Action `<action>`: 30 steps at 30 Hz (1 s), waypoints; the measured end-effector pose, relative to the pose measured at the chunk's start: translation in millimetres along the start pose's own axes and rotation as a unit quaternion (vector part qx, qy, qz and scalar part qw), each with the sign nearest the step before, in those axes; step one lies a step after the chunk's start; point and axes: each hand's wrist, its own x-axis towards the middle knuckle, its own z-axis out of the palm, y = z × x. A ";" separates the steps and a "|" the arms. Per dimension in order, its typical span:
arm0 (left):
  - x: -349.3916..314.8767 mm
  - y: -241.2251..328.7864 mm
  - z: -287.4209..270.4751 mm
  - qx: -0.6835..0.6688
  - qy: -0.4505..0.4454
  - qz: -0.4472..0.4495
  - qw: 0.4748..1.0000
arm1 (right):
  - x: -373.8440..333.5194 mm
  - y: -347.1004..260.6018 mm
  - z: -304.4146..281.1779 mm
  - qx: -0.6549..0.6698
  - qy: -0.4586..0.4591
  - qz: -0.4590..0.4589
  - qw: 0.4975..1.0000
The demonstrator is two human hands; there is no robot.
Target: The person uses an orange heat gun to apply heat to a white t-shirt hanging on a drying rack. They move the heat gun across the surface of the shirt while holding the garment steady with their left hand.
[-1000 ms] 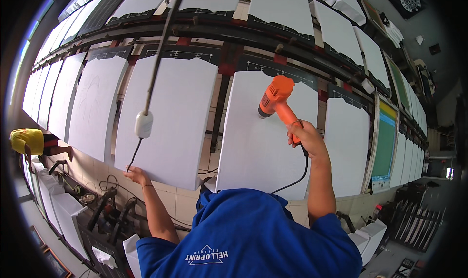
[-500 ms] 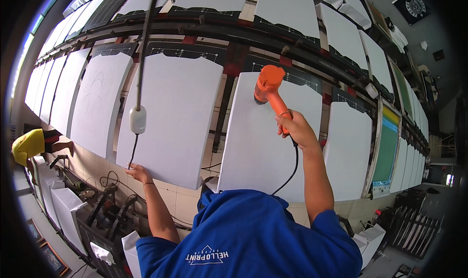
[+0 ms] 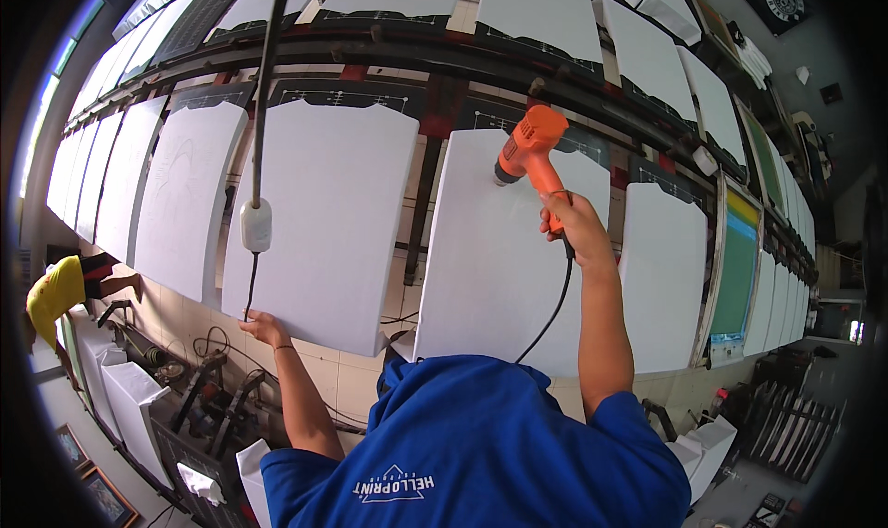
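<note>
— Two hands busy, see? The right hand is clamped round the handle of the orange heat gun, nozzle aimed at the top of the white panel in front.

— And the left hand?

— Fingers curled on the lower edge of the next panel, just under the hanging plug.

— How would you do this bit well?

— I'd keep the nozzle off the surface, sweep it evenly rather than parking on one spot, and mind the cord trailing down across the panel.

— Any bins or trays about?

— None I can make out. Low on the left are white blocks and dark racks; whether anything holds something, I can't tell.
</note>
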 end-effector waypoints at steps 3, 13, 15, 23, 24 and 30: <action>7.3 -9.1 -1.1 0.006 0.023 0.018 1.000 | -18.6 9.1 7.2 -0.037 -0.021 -0.015 0.999; 10.8 -11.7 0.3 0.019 0.012 -0.005 1.000 | -54.8 19.1 26.6 0.020 -0.104 0.018 0.994; 5.2 -8.6 -1.5 0.027 0.008 -0.009 1.000 | -56.2 13.1 23.1 0.027 -0.115 0.051 0.992; -1.6 5.5 -2.8 0.030 0.011 0.001 0.999 | -62.4 21.7 20.0 -0.020 -0.101 0.034 0.994; -3.7 10.4 -1.6 0.028 0.007 -0.002 1.000 | -64.5 23.8 18.7 -0.020 -0.088 0.032 0.995; 14.8 -25.0 -3.0 0.013 0.019 0.032 0.999 | -75.7 17.3 -10.2 -0.018 -0.068 0.067 0.995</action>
